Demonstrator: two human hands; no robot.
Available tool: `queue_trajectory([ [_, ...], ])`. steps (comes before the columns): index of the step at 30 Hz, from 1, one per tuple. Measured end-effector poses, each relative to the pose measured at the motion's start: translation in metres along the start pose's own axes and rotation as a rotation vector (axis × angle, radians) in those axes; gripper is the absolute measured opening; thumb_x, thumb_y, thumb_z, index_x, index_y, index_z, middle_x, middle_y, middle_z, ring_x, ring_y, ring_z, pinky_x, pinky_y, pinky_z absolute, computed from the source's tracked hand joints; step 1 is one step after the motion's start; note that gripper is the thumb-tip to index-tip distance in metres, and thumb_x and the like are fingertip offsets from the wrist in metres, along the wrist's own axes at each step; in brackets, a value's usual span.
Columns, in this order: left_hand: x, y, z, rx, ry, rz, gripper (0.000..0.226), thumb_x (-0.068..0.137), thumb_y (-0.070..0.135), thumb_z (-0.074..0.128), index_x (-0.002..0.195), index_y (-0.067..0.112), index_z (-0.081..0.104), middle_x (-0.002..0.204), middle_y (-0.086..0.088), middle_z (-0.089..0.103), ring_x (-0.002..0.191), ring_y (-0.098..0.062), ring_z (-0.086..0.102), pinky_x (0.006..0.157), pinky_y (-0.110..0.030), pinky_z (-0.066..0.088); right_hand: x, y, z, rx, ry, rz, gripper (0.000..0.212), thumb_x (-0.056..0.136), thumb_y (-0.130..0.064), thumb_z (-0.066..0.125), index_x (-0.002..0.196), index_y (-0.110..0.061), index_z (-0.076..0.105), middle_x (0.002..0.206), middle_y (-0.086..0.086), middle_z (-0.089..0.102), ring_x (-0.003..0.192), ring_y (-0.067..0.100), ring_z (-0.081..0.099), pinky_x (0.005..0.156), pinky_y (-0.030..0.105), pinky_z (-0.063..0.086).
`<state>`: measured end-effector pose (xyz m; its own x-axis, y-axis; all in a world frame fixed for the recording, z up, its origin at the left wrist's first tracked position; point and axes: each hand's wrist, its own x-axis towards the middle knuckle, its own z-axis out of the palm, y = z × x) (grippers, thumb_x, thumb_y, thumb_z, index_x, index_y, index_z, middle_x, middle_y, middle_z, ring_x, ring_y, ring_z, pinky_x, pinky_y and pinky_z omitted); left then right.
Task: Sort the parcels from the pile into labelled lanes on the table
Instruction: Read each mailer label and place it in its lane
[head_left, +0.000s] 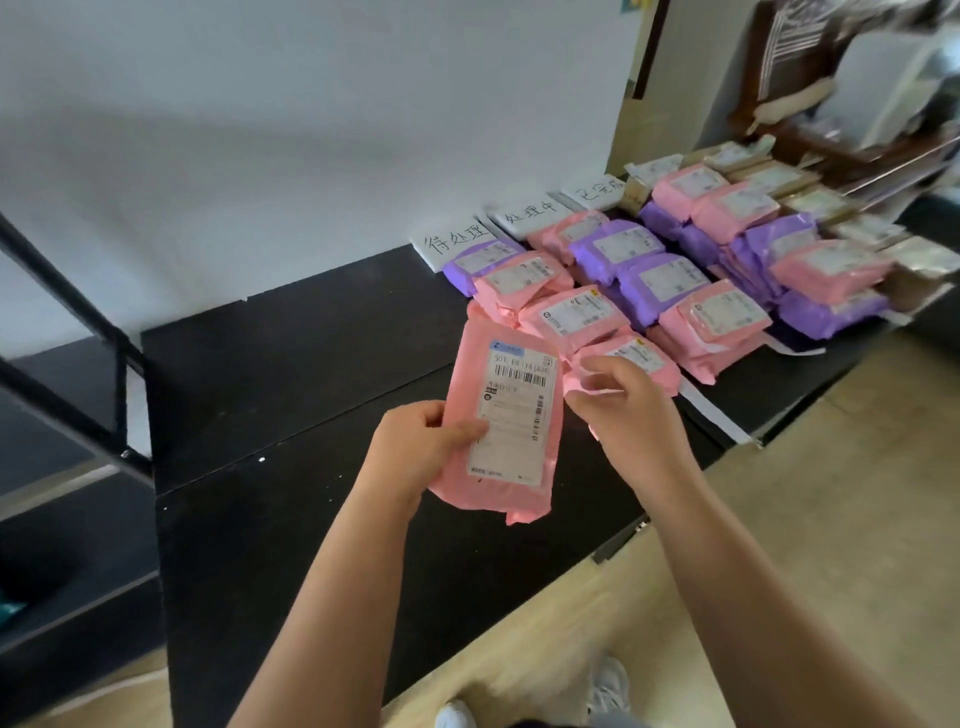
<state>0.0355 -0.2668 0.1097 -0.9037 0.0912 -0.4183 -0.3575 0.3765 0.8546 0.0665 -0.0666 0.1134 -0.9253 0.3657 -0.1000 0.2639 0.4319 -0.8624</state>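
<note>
My left hand (415, 447) grips a flat pink parcel (511, 364) with a white shipping label, held up above the black table (291, 374). My right hand (628, 405) is just right of it, fingers curled and pinching the edge of another pink parcel (657, 364) lying at the near end of a lane. Three white lane labels (454, 241) with handwritten characters stand along the wall. Rows of pink and purple parcels (639, 260) run out from the labels toward me.
A larger pile of pink, purple and brown parcels (779, 228) fills the table's right end. A black metal frame (78, 322) stands at the left. The wooden floor (831, 493) and my shoes are below the table's near edge.
</note>
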Motion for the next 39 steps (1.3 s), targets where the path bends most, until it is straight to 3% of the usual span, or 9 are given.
queue_trajectory([
  [4,0.003,0.024,0.042,0.202,-0.086,0.075,0.013,0.087,0.027,0.074,0.097,0.031,0.068,0.094,0.012,0.071,0.082,-0.005,0.068,0.063,-0.019,0.052,0.012,0.022,-0.043,-0.039,0.058,-0.082,0.043,0.096,-0.029,0.064,0.137,-0.029,0.054,0.133,-0.015,0.056,0.123,0.007,0.053,0.080,0.021,0.041],
  [8,0.006,0.050,0.092,0.308,-0.162,0.154,0.020,0.088,0.027,0.072,0.107,0.029,0.072,0.098,0.014,0.072,0.086,-0.002,0.067,0.063,-0.015,0.048,0.030,0.045,-0.089,-0.110,-0.010,-0.093,0.035,0.096,-0.027,0.062,0.131,-0.025,0.061,0.109,-0.015,0.060,0.107,0.009,0.059,0.082,0.027,0.045],
  [13,0.010,0.078,0.164,0.308,-0.167,0.168,0.012,0.085,0.024,0.075,0.097,0.025,0.076,0.093,0.006,0.075,0.088,-0.014,0.071,0.083,-0.033,0.057,0.062,0.091,-0.159,-0.093,-0.055,-0.034,0.029,0.089,-0.030,0.071,0.117,-0.027,0.067,0.105,-0.010,0.070,0.097,0.012,0.066,0.086,0.034,0.053],
  [17,0.016,0.097,0.215,0.264,-0.074,0.178,0.013,0.081,0.028,0.079,0.090,0.019,0.077,0.089,-0.005,0.074,0.090,-0.032,0.067,0.084,-0.048,0.052,0.086,0.118,-0.207,0.004,-0.061,-0.049,0.011,0.083,-0.022,0.078,0.092,-0.023,0.071,0.087,-0.005,0.073,0.083,0.014,0.069,0.079,0.038,0.054],
  [21,0.025,0.108,0.252,0.118,0.032,0.198,0.014,0.081,0.031,0.080,0.094,0.024,0.076,0.090,0.007,0.075,0.088,-0.020,0.070,0.084,-0.044,0.057,0.106,0.136,-0.239,0.089,-0.053,-0.032,0.010,0.083,-0.018,0.078,0.088,-0.011,0.073,0.079,0.008,0.072,0.067,0.014,0.063,0.062,0.035,0.051],
  [27,0.061,0.115,0.283,0.000,0.220,0.156,0.049,0.090,0.029,0.071,0.135,0.025,0.052,0.116,0.007,0.061,0.091,-0.003,0.058,0.063,-0.020,0.044,0.142,0.152,-0.264,0.211,0.065,0.072,0.001,0.088,-0.017,0.074,0.087,-0.018,0.073,0.076,-0.007,0.075,0.068,0.008,0.069,0.053,0.021,0.054],
  [31,0.099,0.118,0.298,-0.021,0.186,0.084,0.046,0.088,0.036,0.072,0.129,0.020,0.057,0.116,0.006,0.063,0.099,-0.012,0.060,0.075,-0.026,0.045,0.179,0.157,-0.270,0.248,0.119,0.127,0.007,0.092,-0.019,0.070,0.085,-0.020,0.071,0.075,-0.011,0.075,0.076,0.018,0.073,0.070,0.034,0.060],
  [35,0.144,0.129,0.313,-0.018,0.148,0.064,0.031,0.091,0.033,0.068,0.119,0.021,0.065,0.107,0.009,0.068,0.096,-0.009,0.062,0.075,-0.022,0.044,0.231,0.159,-0.263,0.249,0.153,0.157,0.007,0.093,-0.020,0.068,0.097,-0.015,0.072,0.080,-0.010,0.075,0.062,0.001,0.069,0.054,0.015,0.055],
  [39,0.174,0.144,0.317,-0.032,0.171,0.069,0.025,0.092,0.028,0.067,0.115,0.020,0.065,0.106,0.007,0.069,0.089,-0.007,0.061,0.068,-0.019,0.044,0.270,0.161,-0.255,0.198,0.187,0.152,0.019,0.093,-0.024,0.068,0.109,-0.015,0.063,0.091,-0.009,0.070,0.077,-0.001,0.067,0.056,0.014,0.051],
])
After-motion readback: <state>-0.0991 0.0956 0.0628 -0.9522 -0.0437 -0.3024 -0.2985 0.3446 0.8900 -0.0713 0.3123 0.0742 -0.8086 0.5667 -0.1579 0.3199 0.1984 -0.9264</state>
